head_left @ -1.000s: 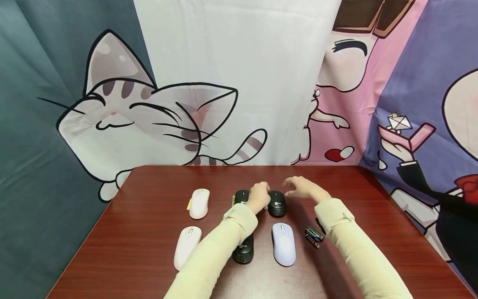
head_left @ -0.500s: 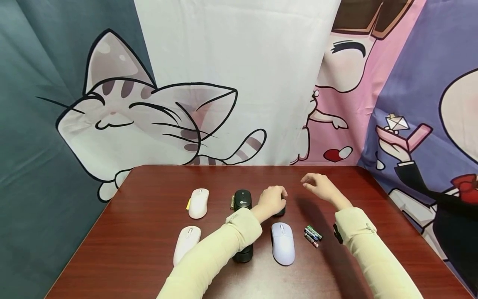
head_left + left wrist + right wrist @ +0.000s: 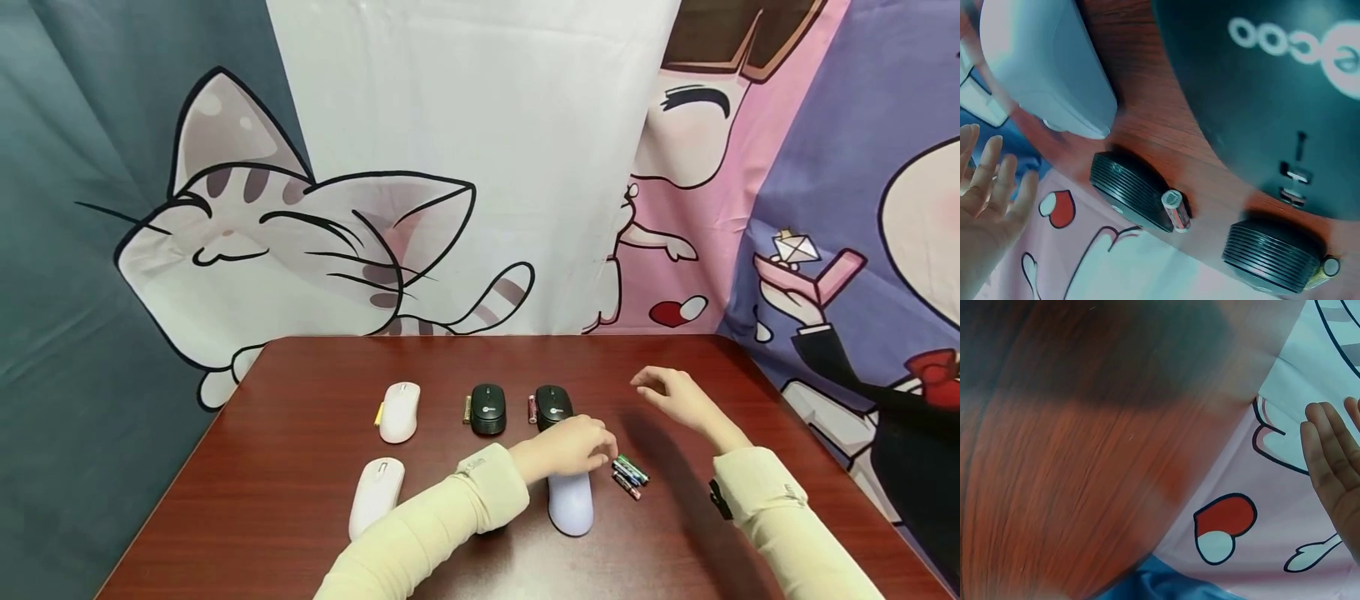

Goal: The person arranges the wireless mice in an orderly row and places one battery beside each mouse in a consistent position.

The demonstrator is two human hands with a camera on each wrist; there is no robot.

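My left hand (image 3: 573,446) hovers over the far end of a lavender mouse (image 3: 572,504), its fingers loosely bent and holding nothing. Close to its fingertips lie several small batteries (image 3: 630,475). In the left wrist view that hand's fingers (image 3: 1004,178) are spread, beside the lavender mouse (image 3: 1047,62). A black mouse (image 3: 553,404) sits just beyond it, with a red battery (image 3: 532,409) along its left side. Farther right, my right hand (image 3: 675,400) is held above the table with relaxed fingers and nothing in it.
Another black mouse (image 3: 488,408) has a gold battery (image 3: 467,409) beside it. Two white mice stand left, the rear one (image 3: 400,412) with a yellow item (image 3: 378,414), the front one (image 3: 377,496) partly behind my left sleeve. A front black mouse (image 3: 1272,94) is mostly hidden by that sleeve.
My left hand has moved right and nearer, from between the rear black mice to over the lavender mouse. The right hand has drawn away to the right.
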